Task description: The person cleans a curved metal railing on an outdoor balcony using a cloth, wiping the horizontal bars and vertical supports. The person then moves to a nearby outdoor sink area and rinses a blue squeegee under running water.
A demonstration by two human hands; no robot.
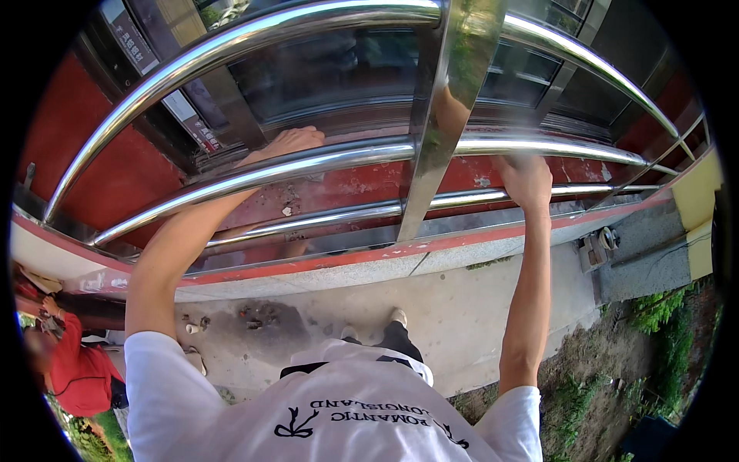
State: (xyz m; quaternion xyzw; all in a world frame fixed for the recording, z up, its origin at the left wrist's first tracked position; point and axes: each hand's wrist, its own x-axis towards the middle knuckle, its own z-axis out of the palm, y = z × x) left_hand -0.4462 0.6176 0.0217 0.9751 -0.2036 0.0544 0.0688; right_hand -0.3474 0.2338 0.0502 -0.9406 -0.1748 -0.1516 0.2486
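My left hand (297,138) reaches between the bars of a stainless steel railing, behind its middle rail (346,155). It is at the red sill (346,185) below a dark-framed sliding window (329,75), back upward and fingers bent. I cannot see whether anything is under the fingers. My right hand (528,179) is at the same rail, to the right of the wide steel post (447,110). Its wrist passes in front of the lower rail (470,199). The rail and a blur hide its fingertips, so its grip is unclear.
Below the ledge (346,277), a concrete walkway (462,306) bears a dark wet patch (271,329) with debris and a white cup (192,328). A person in red (81,369) is at the far left. Soil and plants (600,369) border the walkway at right.
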